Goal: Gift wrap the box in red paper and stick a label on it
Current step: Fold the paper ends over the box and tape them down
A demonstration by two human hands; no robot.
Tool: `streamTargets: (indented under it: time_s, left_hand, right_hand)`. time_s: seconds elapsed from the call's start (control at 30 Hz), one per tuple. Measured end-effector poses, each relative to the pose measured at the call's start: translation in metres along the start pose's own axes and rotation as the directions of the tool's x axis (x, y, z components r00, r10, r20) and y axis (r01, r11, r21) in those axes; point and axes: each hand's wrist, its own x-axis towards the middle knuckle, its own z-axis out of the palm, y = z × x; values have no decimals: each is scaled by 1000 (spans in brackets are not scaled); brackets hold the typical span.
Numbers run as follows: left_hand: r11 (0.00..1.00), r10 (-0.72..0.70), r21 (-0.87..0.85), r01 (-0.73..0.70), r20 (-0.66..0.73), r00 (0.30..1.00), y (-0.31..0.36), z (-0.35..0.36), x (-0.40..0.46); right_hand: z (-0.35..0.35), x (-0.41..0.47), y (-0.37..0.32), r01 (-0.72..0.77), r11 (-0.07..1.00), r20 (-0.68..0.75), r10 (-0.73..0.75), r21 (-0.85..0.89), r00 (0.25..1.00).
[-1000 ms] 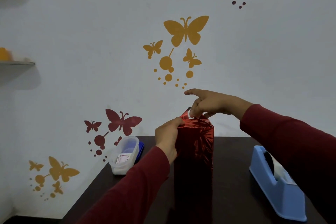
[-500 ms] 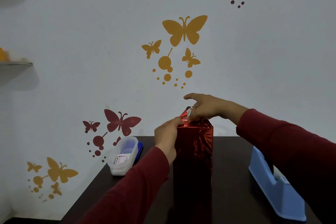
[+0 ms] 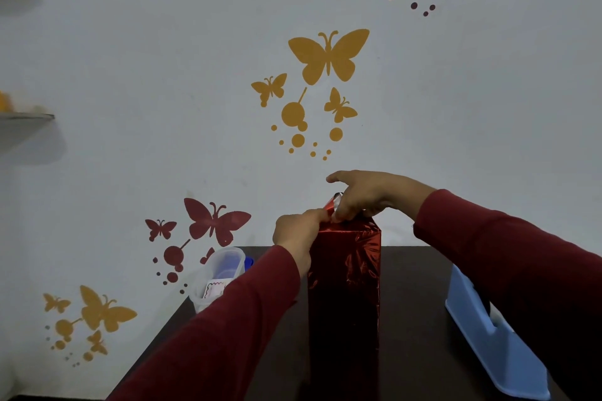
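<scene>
A tall box [image 3: 345,286] wrapped in shiny red paper stands upright in the middle of the dark surface [image 3: 413,303], its top end at the height of both hands. A loose flap of red paper [image 3: 333,203] sticks up at the top left corner of the box. The left hand [image 3: 298,234] has its fingers curled against the top left edge of the box, its fingertips pinching the base of the flap. The right hand [image 3: 368,195] comes over the top from the right and pinches the flap between thumb and curled fingers, with the index finger stretched out to the left above it. Both arms wear dark red sleeves. To the left of the box, at the far edge of the surface, sits a clear plastic container [image 3: 220,277] with a small white label [image 3: 213,289] inside. To the right, near the edge, stands a blue tape dispenser [image 3: 488,345].
</scene>
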Motion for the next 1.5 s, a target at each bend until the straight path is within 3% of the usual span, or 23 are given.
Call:
streamTargets:
  time_s: [0.33, 0.57, 0.7, 0.8, 0.93, 1.0, 1.1, 1.27, 1.43, 1.5]
  left_hand:
    - [985, 117, 139, -98, -135, 984, -9, 1, 11]
    - [982, 135, 149, -114, -144, 980, -8, 1, 7]
    - [985, 131, 130, -113, -144, 981, -8, 0, 3]
    - [985, 124, 135, -105, -137, 983, -7, 1, -1]
    - [988, 118, 119, -102, -138, 983, -7, -1, 0]
    - [988, 121, 112, -106, -134, 984, -7, -2, 0]
    - [987, 134, 113, -118, -143, 981, -6, -1, -3]
    - [980, 151, 146, -131, -135, 979, -5, -1, -6]
    - [983, 145, 133, -130, -117, 982, -6, -4, -8]
    - [981, 146, 140, -131, -100, 984, -5, -4, -9]
  right_hand:
    - [2, -4, -20, -176, 984, -55, 176, -3, 983]
    - [7, -5, -12, -310, 941, -104, 325, 138, 940]
    - [2, -2, 4, -290, 953, -226, 303, 87, 926]
    - [3, -6, 19, -284, 935, -242, 331, 211, 912]
    - [7, -14, 28, -136, 939, -412, 265, 315, 872]
    - [14, -18, 27, -66, 890, -340, 239, 450, 909]
    - [24, -22, 27, -101, 859, -249, 256, 502, 934]
    - [32, -28, 41, -27, 805, -401, 324, 592, 857]
    - [41, -37, 42, 19, 834, -355, 214, 551, 910]
    - [44, -37, 44, 1, 812, -342, 244, 583, 908]
